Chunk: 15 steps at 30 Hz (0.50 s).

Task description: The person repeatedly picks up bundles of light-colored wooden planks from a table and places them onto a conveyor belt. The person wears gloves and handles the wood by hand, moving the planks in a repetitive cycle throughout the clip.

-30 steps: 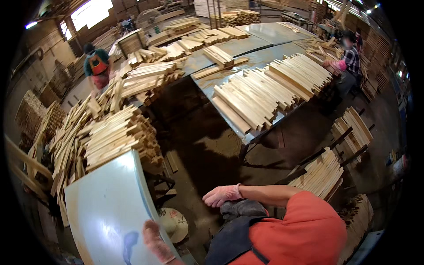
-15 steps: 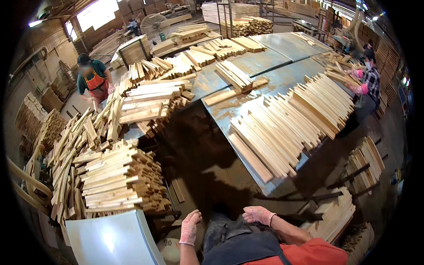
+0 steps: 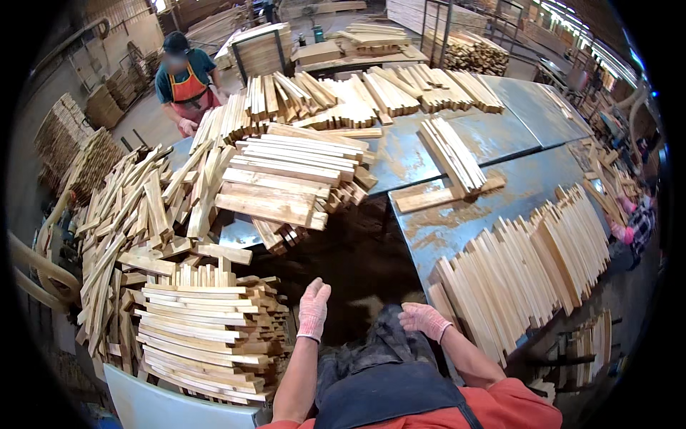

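Left hand (image 3: 313, 309) has swung beside stacked slats (image 3: 196, 333), near right hand (image 3: 426, 320) (both empty, fingers loosely curled).

Gloved in pale pink on left hand (image 3: 312, 309) and right hand (image 3: 423, 319), lower centre. Navy across dark apron (image 3: 389, 400), red-orange on sleeve (image 3: 511, 405), bottom edge. Creamy yellow on stacked boards (image 3: 196, 336), lower left. Blue-grey, smeared brown, on tabletop (image 3: 443, 232), centre right. Orange on co-worker's bib (image 3: 189, 89), upper left.
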Each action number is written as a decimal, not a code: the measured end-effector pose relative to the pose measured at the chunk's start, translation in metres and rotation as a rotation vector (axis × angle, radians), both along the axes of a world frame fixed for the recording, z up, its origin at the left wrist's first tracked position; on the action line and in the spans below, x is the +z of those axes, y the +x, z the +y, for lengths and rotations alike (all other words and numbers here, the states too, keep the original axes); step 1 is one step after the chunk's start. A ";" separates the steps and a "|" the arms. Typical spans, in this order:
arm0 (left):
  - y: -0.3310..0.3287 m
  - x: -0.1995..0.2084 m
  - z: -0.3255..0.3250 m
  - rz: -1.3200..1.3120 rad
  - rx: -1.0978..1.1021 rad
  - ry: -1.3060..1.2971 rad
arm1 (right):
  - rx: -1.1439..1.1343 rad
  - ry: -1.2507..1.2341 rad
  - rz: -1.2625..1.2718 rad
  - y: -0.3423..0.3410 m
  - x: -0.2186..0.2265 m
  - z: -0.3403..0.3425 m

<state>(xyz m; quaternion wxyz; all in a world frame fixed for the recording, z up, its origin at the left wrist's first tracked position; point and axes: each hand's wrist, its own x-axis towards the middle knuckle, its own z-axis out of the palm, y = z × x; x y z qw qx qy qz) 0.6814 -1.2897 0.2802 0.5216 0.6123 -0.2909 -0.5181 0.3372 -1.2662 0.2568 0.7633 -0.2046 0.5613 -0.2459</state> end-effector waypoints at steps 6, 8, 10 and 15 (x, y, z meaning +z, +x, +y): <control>0.086 -0.001 -0.128 -0.082 0.359 -0.003 | 0.197 -0.041 -0.092 0.074 0.031 -0.205; 0.125 -0.011 -0.171 -0.120 0.294 0.057 | 0.217 -0.115 -0.121 0.090 0.025 -0.278; 0.162 -0.040 -0.207 -0.141 0.400 0.164 | 0.341 -0.243 -0.082 0.104 0.012 -0.360; 0.210 -0.085 -0.297 -0.261 0.434 0.489 | 0.425 -0.848 0.343 0.146 0.015 -0.561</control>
